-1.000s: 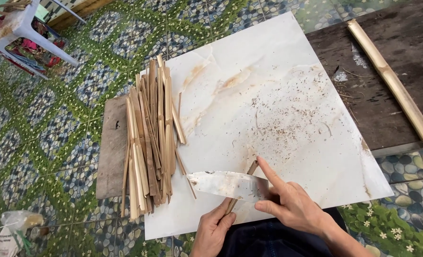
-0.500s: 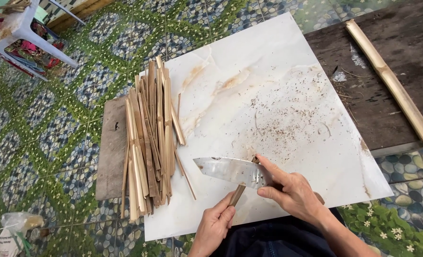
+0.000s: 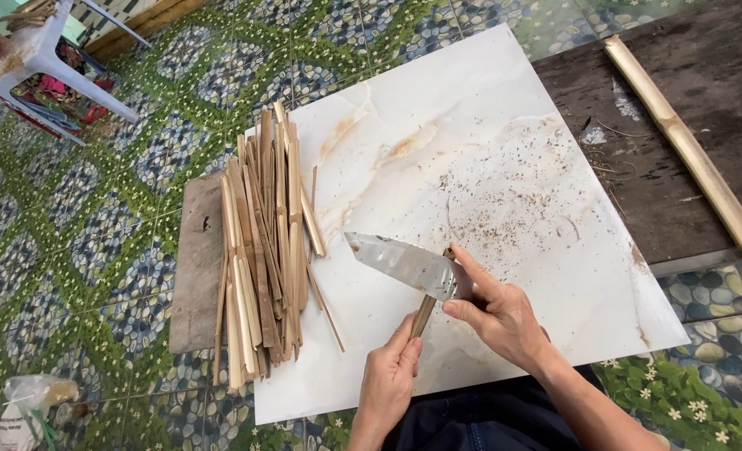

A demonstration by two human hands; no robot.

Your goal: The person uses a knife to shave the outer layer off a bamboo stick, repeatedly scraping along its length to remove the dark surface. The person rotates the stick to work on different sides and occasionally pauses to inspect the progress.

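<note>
Bamboo stick (image 3: 423,316) stands gripped in the left hand (image 3: 389,377), just below the right hand (image 3: 498,313) clutching a knife (image 3: 402,266); both over the white slab (image 3: 488,167). Many split strips (image 3: 264,242) already lie piled left of the hands; this stick looks only begun, and a long bamboo piece (image 3: 680,140) waits uncut far right.

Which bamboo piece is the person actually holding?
The short bamboo strip gripped in the left hand under the knife held by the right hand; the pile lies untouched.

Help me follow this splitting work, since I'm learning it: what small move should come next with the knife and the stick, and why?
Probably press the knife down along the bamboo stick. The right hand holds the blade across the stick's upper end, and the left hand grips the stick lower down, over the white tile. The pile of split strips beside it suggests another split.
</note>
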